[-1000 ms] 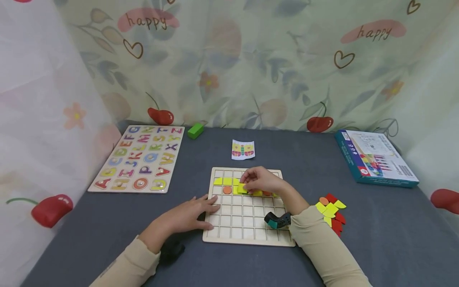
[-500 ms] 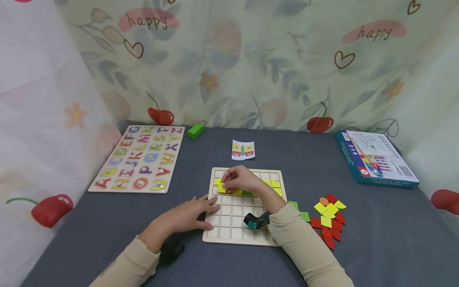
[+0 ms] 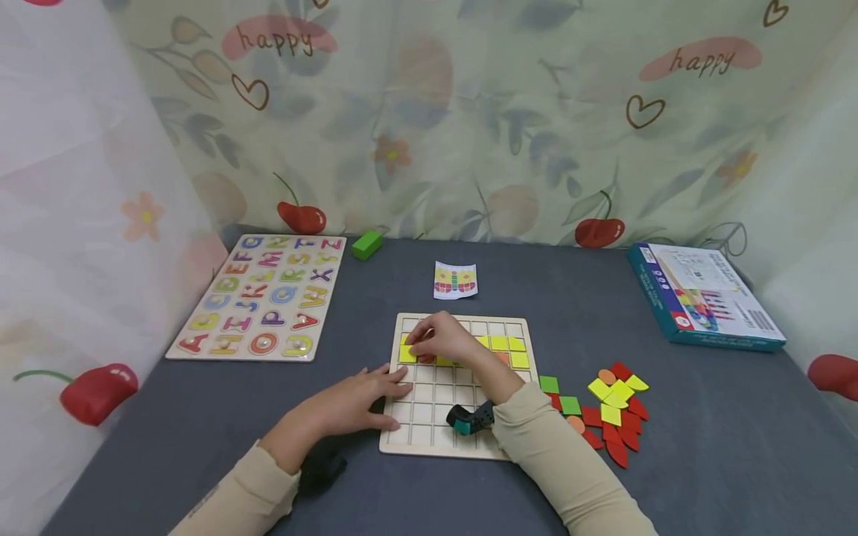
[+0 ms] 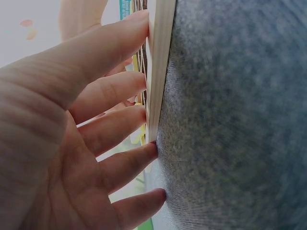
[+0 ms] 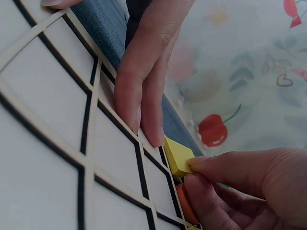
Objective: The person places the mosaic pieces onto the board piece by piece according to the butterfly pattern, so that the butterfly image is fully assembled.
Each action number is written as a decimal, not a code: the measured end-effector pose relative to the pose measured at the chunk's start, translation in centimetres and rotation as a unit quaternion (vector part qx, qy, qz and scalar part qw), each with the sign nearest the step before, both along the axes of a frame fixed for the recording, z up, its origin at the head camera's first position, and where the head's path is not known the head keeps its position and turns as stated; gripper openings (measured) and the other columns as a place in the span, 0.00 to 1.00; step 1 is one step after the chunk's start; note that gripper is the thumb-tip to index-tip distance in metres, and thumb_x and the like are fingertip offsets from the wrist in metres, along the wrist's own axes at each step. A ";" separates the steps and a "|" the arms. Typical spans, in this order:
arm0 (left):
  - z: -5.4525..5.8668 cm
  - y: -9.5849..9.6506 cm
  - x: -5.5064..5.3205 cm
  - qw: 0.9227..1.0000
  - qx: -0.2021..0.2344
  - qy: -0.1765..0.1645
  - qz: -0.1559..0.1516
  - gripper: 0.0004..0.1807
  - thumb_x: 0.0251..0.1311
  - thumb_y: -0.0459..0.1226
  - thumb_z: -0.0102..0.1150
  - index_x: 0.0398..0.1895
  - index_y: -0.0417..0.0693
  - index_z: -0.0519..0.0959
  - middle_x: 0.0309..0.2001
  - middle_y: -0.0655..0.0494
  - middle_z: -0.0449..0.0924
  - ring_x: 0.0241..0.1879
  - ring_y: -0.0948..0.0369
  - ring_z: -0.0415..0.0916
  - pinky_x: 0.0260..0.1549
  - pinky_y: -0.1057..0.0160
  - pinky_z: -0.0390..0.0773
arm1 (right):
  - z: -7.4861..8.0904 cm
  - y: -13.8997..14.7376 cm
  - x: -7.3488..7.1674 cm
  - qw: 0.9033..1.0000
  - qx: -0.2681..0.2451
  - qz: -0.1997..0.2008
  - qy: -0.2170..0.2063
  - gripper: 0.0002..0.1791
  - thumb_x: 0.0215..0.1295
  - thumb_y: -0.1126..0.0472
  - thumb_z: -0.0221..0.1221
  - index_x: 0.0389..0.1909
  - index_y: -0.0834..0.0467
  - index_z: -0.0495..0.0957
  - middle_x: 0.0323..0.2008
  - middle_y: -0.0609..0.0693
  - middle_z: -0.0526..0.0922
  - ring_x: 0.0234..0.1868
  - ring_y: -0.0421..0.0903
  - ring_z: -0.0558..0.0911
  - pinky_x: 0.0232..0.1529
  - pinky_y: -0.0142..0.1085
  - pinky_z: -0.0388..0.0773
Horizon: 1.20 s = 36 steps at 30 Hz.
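My right hand (image 3: 442, 339) is over the upper left of the wooden grid board (image 3: 436, 413). Its thumb and forefinger pinch the edge of a yellow square tile (image 5: 178, 157) at the board's leftmost column, next to an orange round piece (image 5: 186, 203). More yellow tiles (image 3: 499, 342) lie in the upper rows, some hidden by that hand. My left hand (image 3: 355, 402) has its fingers spread, with fingertips resting on the board's left edge (image 4: 160, 72); in the left wrist view they touch the frame and the cloth beside it.
Loose red, yellow, green and orange pieces (image 3: 613, 417) lie right of the board. Beyond it is a butterfly pattern card (image 3: 455, 281). An alphabet board (image 3: 258, 298) and green block (image 3: 366, 245) stand back left, a boxed set (image 3: 704, 298) back right.
My right hand has moved left across the board, carrying the yellow tile to the leftmost column, where it now sits lower in line with the cells. My left hand stays put.
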<state>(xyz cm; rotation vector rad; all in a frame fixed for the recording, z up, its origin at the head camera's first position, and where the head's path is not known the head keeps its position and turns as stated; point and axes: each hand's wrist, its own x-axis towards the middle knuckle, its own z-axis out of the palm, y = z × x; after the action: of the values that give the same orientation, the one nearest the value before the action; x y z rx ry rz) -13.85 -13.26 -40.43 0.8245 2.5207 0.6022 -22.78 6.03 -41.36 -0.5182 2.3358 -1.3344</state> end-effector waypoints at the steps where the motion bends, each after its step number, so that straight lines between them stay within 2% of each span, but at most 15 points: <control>1: 0.0 0.0 0.0 1.000 0.001 -0.001 0.001 0.33 0.55 0.47 0.62 0.64 0.50 0.68 0.71 0.53 0.56 0.72 0.47 0.45 0.67 0.38 0.47 | 0.0 0.0 0.0 1.000 0.000 -0.002 -0.002 0.07 0.56 0.69 0.62 0.36 0.67 0.82 0.29 0.55 0.84 0.21 0.38 0.79 0.27 0.30 0.80; 7: 0.0 0.0 0.0 1.000 -0.001 -0.002 0.004 0.33 0.55 0.47 0.63 0.64 0.50 0.68 0.71 0.54 0.56 0.73 0.48 0.45 0.67 0.38 0.47 | 0.3 0.1 0.3 1.000 -0.001 -0.005 -0.011 0.08 0.57 0.68 0.61 0.37 0.67 0.82 0.33 0.57 0.84 0.22 0.38 0.80 0.28 0.30 0.80; 17: -0.1 0.0 0.0 1.000 0.001 -0.006 0.007 0.33 0.54 0.48 0.63 0.64 0.50 0.68 0.71 0.54 0.56 0.73 0.48 0.44 0.67 0.39 0.47 | 0.2 0.3 0.3 1.000 0.025 0.001 -0.010 0.08 0.59 0.66 0.61 0.36 0.65 0.84 0.32 0.55 0.85 0.24 0.38 0.80 0.30 0.30 0.80; 22: -0.1 0.0 0.0 1.000 0.001 -0.006 0.010 0.33 0.54 0.48 0.63 0.64 0.50 0.68 0.71 0.54 0.56 0.73 0.48 0.44 0.68 0.39 0.47 | 0.7 1.1 0.4 1.000 0.020 0.014 0.002 0.08 0.59 0.66 0.61 0.37 0.65 0.84 0.33 0.56 0.86 0.26 0.40 0.83 0.34 0.32 0.82; 29: 0.1 0.2 -0.2 1.000 -0.009 -0.003 0.008 0.34 0.54 0.48 0.64 0.64 0.51 0.68 0.71 0.54 0.57 0.73 0.48 0.46 0.68 0.40 0.47 | 1.5 4.5 1.3 0.999 0.046 0.012 0.024 0.09 0.59 0.63 0.62 0.38 0.63 0.84 0.33 0.55 0.85 0.29 0.42 0.82 0.34 0.33 0.81; 36: 0.2 0.1 -0.1 1.000 -0.012 0.004 0.003 0.34 0.52 0.48 0.65 0.64 0.52 0.69 0.70 0.55 0.59 0.72 0.49 0.48 0.69 0.42 0.47 | 1.9 9.9 2.2 0.995 0.080 -0.039 0.033 0.10 0.58 0.60 0.62 0.38 0.61 0.84 0.34 0.52 0.85 0.28 0.42 0.79 0.30 0.32 0.76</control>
<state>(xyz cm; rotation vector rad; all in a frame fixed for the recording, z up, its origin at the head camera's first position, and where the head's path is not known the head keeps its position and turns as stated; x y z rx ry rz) -13.97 -13.14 -40.18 0.8128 2.5339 0.5706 -20.56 15.98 -39.46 -0.4309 2.5142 -1.1656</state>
